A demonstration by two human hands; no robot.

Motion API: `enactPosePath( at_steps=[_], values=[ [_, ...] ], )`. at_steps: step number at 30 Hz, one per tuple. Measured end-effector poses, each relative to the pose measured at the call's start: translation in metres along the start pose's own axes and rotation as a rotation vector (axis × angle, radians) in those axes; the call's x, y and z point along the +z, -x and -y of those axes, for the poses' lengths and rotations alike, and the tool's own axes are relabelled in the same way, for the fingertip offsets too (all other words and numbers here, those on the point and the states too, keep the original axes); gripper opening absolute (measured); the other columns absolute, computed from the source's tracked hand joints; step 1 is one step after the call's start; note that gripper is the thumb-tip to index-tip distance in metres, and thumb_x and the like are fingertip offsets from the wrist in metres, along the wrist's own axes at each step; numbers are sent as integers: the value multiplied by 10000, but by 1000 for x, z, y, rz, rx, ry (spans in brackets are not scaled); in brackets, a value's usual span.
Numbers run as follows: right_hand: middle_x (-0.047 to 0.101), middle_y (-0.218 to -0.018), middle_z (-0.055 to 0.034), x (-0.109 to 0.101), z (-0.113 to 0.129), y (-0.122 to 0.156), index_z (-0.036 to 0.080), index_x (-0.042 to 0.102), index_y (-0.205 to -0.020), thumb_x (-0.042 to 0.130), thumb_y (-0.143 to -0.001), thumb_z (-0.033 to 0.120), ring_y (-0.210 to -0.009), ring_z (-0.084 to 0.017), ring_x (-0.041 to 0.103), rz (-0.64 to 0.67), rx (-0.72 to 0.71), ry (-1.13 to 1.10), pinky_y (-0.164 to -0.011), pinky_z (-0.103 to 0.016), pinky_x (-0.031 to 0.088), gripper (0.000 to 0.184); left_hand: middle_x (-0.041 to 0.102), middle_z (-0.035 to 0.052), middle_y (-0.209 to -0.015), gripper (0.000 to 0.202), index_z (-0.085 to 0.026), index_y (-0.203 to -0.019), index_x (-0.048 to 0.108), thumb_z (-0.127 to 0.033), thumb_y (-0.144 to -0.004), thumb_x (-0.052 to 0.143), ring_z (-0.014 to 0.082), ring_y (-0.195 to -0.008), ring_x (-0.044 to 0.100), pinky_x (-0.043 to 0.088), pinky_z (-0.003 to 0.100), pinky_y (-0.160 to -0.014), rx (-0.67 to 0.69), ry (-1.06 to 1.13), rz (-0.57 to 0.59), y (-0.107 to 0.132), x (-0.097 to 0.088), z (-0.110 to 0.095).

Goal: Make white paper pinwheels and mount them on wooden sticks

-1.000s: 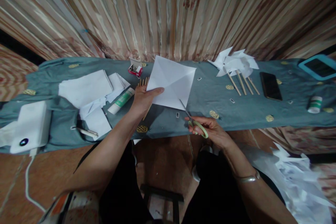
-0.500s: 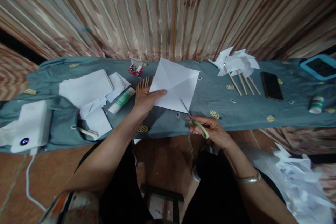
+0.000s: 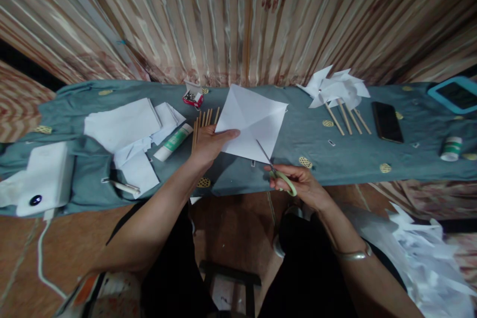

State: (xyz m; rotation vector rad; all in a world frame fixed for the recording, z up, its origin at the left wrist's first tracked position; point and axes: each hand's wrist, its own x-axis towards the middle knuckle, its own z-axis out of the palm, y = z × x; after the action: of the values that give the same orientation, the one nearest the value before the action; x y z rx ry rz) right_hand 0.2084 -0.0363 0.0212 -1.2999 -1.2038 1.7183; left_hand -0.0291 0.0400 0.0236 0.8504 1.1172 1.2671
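My left hand (image 3: 215, 143) grips a white square sheet of paper (image 3: 253, 113) by its left edge, thumb on top. Crease lines cross the sheet's middle. In my right hand (image 3: 300, 181) is a pair of scissors (image 3: 285, 181) with light green handles. Their blades lie over the paper's lower right part, pointing up and left toward its middle; how far they are parted I cannot make out. Just beyond my left hand are several thin wooden sticks (image 3: 206, 117), partly hidden by it. A white and green glue tube (image 3: 173, 142) lies to that hand's left.
Stacked white paper (image 3: 122, 121) and a white device with a cable (image 3: 46, 174) occupy the left. A red box of pins (image 3: 193, 98) stands at the back. Rightward are paper pinwheels (image 3: 333, 90), a phone (image 3: 387, 121), a blue-framed tablet (image 3: 456, 95) and a small green-white container (image 3: 451, 148).
The paper and my left hand have shifted slightly to the right, uncovering a bit more of the wooden sticks. The scissors have hardly moved.
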Motion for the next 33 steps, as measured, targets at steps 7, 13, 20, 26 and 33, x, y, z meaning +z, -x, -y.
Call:
enactPosePath(
  at_steps=[7,13,20,26,33],
  values=[
    [708,-683,1,0,-1,0,247,794,-947,880,-579,414,-612,-104,585,-8,-6,-6,-582,-239,478,414,727,83,-773,347,-121,-852,735,-287,-567,840,309,-807,708,575,396,-702,-17,-40,12,5,1,-1],
    [705,-667,8,1,-4,-2,248,797,-918,892,-551,424,-595,-87,578,-22,6,-35,-559,-214,454,418,723,65,-778,345,-127,-863,727,-300,-580,821,265,-755,696,558,353,-664,-2,-64,21,9,3,-1],
    [712,-672,8,0,-7,-3,256,790,-895,908,-528,406,-585,-89,585,-5,3,-99,-548,-214,467,413,707,53,-731,334,-137,-824,724,-314,-564,837,252,-720,684,529,332,-613,-47,-102,32,6,3,3],
    [705,-655,18,1,-7,-3,257,789,-873,901,-546,403,-568,-79,579,-12,9,-95,-550,-208,476,375,711,52,-722,330,-139,-787,727,-302,-528,852,215,-640,655,486,302,-553,-67,-87,23,5,4,5],
    [703,-656,18,1,-7,-3,251,786,-876,901,-539,416,-568,-84,581,-23,8,-91,-551,-217,478,392,723,52,-723,340,-139,-788,730,-308,-520,852,232,-672,671,504,310,-571,-80,-89,21,6,4,3]
  ],
)
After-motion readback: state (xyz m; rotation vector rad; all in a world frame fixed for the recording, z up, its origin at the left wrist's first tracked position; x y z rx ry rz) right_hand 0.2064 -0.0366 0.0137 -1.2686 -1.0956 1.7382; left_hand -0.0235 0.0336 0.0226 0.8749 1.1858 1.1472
